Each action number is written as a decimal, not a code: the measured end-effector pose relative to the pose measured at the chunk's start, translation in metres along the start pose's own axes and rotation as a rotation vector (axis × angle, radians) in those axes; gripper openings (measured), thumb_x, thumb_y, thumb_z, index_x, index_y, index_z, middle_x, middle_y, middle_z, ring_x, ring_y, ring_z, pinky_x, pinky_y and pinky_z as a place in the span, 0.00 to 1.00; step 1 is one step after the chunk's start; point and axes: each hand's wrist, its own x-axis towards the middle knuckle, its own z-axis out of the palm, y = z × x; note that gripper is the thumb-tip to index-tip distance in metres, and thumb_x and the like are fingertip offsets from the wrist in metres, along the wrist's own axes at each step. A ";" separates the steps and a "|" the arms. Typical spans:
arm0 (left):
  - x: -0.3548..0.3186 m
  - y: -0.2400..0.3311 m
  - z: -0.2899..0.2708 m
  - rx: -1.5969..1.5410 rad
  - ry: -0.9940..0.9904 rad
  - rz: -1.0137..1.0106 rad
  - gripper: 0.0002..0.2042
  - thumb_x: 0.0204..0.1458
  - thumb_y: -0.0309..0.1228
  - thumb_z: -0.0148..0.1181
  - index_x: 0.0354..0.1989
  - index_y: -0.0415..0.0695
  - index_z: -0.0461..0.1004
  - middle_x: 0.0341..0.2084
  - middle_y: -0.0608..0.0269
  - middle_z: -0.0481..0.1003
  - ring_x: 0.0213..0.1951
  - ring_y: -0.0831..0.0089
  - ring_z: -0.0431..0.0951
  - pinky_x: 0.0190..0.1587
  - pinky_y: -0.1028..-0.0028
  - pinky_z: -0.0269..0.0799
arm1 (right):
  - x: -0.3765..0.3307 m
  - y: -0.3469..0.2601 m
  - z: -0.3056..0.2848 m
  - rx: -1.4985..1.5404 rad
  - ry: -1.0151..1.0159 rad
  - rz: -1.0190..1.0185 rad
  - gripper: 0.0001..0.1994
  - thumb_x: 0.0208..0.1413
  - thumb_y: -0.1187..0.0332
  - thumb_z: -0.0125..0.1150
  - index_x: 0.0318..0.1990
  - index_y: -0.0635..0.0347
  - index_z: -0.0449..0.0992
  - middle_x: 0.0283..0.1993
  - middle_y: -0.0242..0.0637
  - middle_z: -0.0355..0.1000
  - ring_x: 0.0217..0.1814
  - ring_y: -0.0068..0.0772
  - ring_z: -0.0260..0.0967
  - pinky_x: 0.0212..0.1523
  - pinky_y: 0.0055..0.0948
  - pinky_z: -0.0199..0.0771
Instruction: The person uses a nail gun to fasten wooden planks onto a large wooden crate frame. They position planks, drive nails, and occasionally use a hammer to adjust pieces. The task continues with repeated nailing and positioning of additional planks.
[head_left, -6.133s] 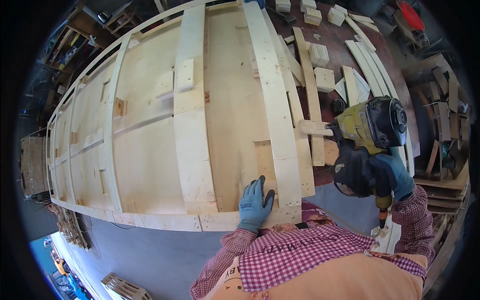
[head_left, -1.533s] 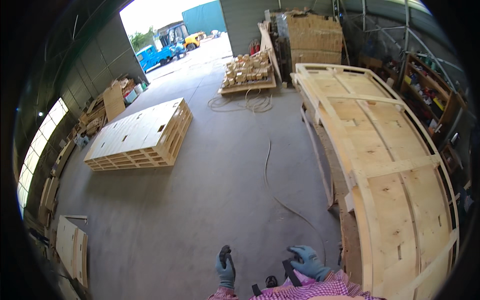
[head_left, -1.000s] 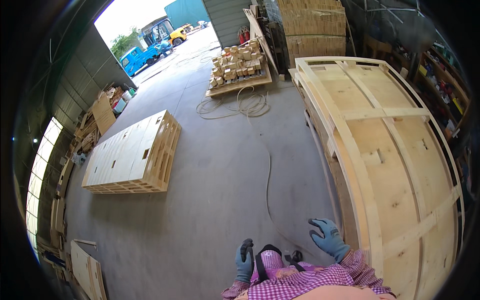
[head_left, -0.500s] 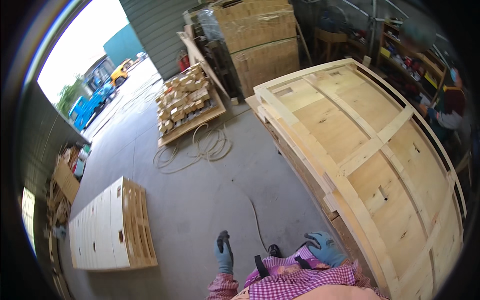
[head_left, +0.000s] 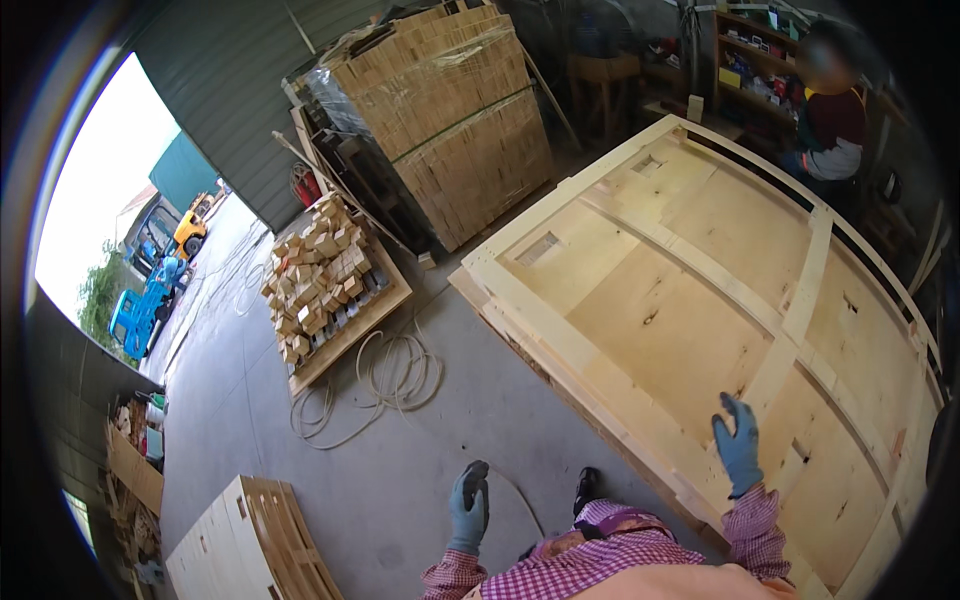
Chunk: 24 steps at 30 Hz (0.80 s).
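Note:
Both hands wear blue-grey work gloves. My left hand point(head_left: 468, 508) hangs over the floor, fingers loosely bent and holding nothing. On the right, my right hand point(head_left: 738, 447) is spread above the near part of a large wooden panel point(head_left: 640, 310); whether it touches the wood I cannot tell. The panel is pale plywood framed by boards, with a long lengthwise slat, a cross board point(head_left: 808, 270) and several small rectangular cut-outs. It lies flat on a stack of similar wood at about waist height.
Ahead stands a pallet of wood blocks point(head_left: 325, 270), a coiled hose point(head_left: 395, 375) on the floor beside it. Behind is a wrapped wood stack point(head_left: 460, 120). A low panel stack point(head_left: 240, 540) is at lower left. A person point(head_left: 830, 130) is beyond the panel, near shelves point(head_left: 760, 55).
My right hand has risen from beside my body to over the panel, its fingers spreading. The view has swung to the right; my left hand stays raised and empty.

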 end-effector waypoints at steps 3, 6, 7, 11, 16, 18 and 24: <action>0.068 -0.020 0.001 -0.043 0.036 0.009 0.13 0.55 0.18 0.49 0.49 0.36 0.70 0.46 0.54 0.73 0.49 0.67 0.73 0.54 0.72 0.67 | 0.064 0.036 0.023 0.171 0.058 0.225 0.21 0.52 0.73 0.61 0.55 0.63 0.68 0.53 0.41 0.68 0.55 0.37 0.66 0.55 0.32 0.67; 0.135 -0.028 0.014 -0.056 0.040 -0.044 0.13 0.55 0.17 0.49 0.49 0.35 0.70 0.47 0.54 0.73 0.50 0.67 0.73 0.54 0.72 0.67 | 0.121 0.056 0.043 0.134 0.008 0.300 0.22 0.54 0.73 0.60 0.57 0.64 0.65 0.55 0.41 0.68 0.57 0.35 0.65 0.57 0.30 0.66; 0.160 -0.030 0.018 0.012 -0.001 -0.027 0.14 0.55 0.17 0.49 0.50 0.35 0.69 0.48 0.54 0.72 0.51 0.68 0.72 0.55 0.72 0.66 | 0.131 0.078 0.053 0.144 -0.006 0.286 0.22 0.54 0.73 0.60 0.57 0.63 0.65 0.56 0.41 0.67 0.58 0.35 0.65 0.57 0.30 0.66; 0.268 -0.062 0.040 -0.156 -0.008 -0.081 0.17 0.56 0.17 0.47 0.55 0.35 0.65 0.53 0.56 0.69 0.55 0.69 0.69 0.58 0.72 0.64 | 0.190 0.059 0.086 0.117 -0.046 0.403 0.22 0.54 0.73 0.59 0.57 0.65 0.65 0.59 0.43 0.65 0.60 0.34 0.63 0.58 0.30 0.65; 0.489 -0.101 0.040 -0.357 0.025 -0.190 0.27 0.58 0.21 0.48 0.66 0.46 0.51 0.45 0.55 0.70 0.42 0.71 0.74 0.46 0.74 0.72 | 0.231 0.062 0.132 0.186 -0.016 0.610 0.22 0.56 0.72 0.57 0.58 0.66 0.64 0.59 0.43 0.63 0.61 0.35 0.60 0.57 0.30 0.65; 0.587 -0.098 0.026 -0.388 0.086 -0.302 0.33 0.57 0.25 0.52 0.67 0.48 0.42 0.39 0.57 0.72 0.35 0.71 0.75 0.35 0.71 0.75 | 0.236 0.079 0.147 0.299 0.026 0.642 0.24 0.56 0.73 0.57 0.59 0.69 0.61 0.62 0.46 0.60 0.62 0.36 0.59 0.58 0.29 0.65; 0.841 -0.090 -0.068 -0.431 0.383 -0.088 0.29 0.52 0.26 0.53 0.62 0.51 0.48 0.20 0.65 0.67 0.18 0.75 0.66 0.18 0.74 0.61 | 0.270 0.134 0.175 0.025 -0.095 0.792 0.24 0.55 0.74 0.56 0.60 0.71 0.61 0.61 0.48 0.61 0.62 0.39 0.60 0.61 0.31 0.62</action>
